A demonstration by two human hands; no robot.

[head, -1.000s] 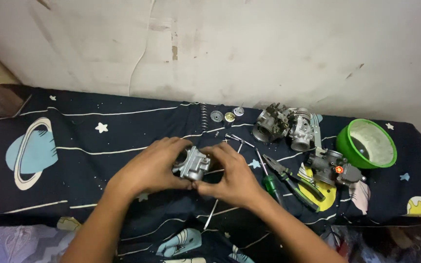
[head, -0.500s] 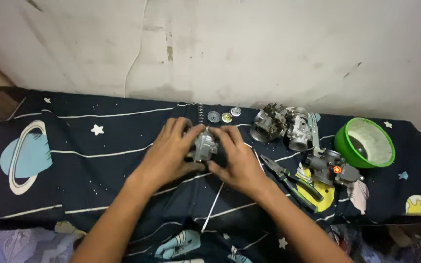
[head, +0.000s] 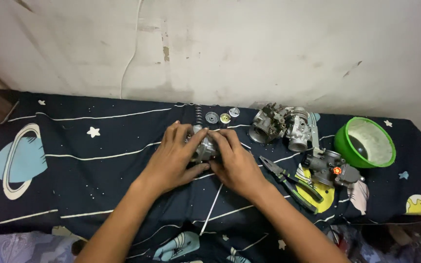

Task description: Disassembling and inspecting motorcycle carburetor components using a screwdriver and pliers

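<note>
A small grey metal carburettor body (head: pixel 203 147) rests on the dark space-print cloth (head: pixel 98 160), gripped from both sides. My left hand (head: pixel 174 158) wraps its left side with the fingers over the top. From the right, my right hand (head: pixel 235 163) covers it, fingers curled on the part. Most of the part is hidden under the fingers. Just beyond the hands lie a coil spring (head: pixel 198 114) and three small round metal pieces (head: pixel 222 117).
Two more carburettors (head: pixel 278 125) lie at the right near the wall, another with a red knob (head: pixel 331 168) closer in. Dark pliers (head: pixel 288 182) lie beside my right wrist. A green bowl (head: pixel 365 142) stands at far right. The wall runs close behind.
Both hands have carried the metal part away from me, up the cloth toward the spring and round pieces, and still hold it.
</note>
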